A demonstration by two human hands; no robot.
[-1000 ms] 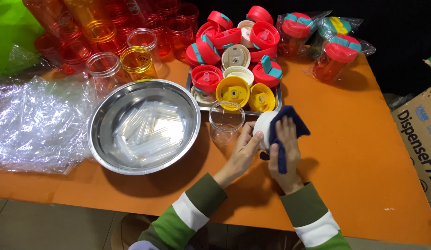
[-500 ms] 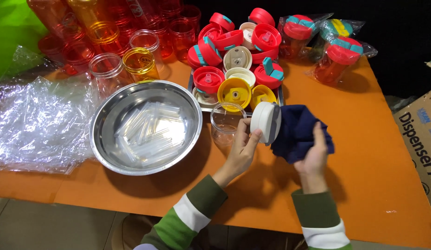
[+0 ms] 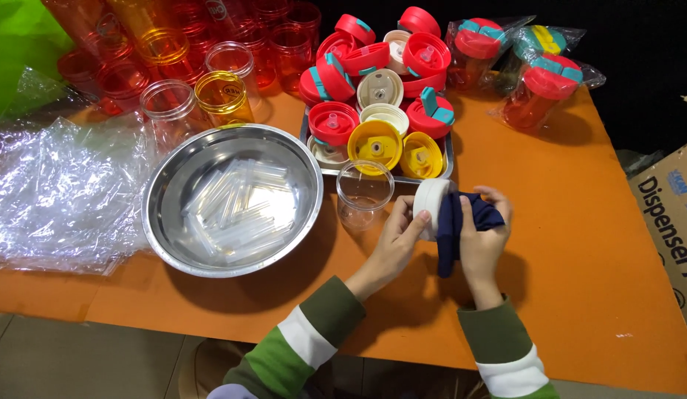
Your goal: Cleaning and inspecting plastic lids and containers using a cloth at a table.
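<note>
Gripping a round white plastic lid (image 3: 430,208) by its rim, the left hand (image 3: 394,240) has its fingers closed around the lid's near edge, holding it on edge just above the orange surface (image 3: 595,244). The right hand (image 3: 482,238) sits at the lid's 3 o'clock, closed on a dark blue cloth (image 3: 454,225) that it presses against the lid's face; the cloth hangs down toward 6 o'clock. The lid's flat faces turn toward 9 and 3 o'clock, so both hands touch it, one on each side. At the lid's 9 o'clock stands a clear plastic jar (image 3: 364,193), just beside the left hand. At 12 o'clock lies a metal tray (image 3: 445,164) of red, yellow and white lids. A steel bowl (image 3: 233,198) of clear tubes sits farther off at 9 o'clock, with crumpled clear plastic wrap (image 3: 63,192) beyond it. A cardboard box (image 3: 672,222) stands off the surface at 3 o'clock.
</note>
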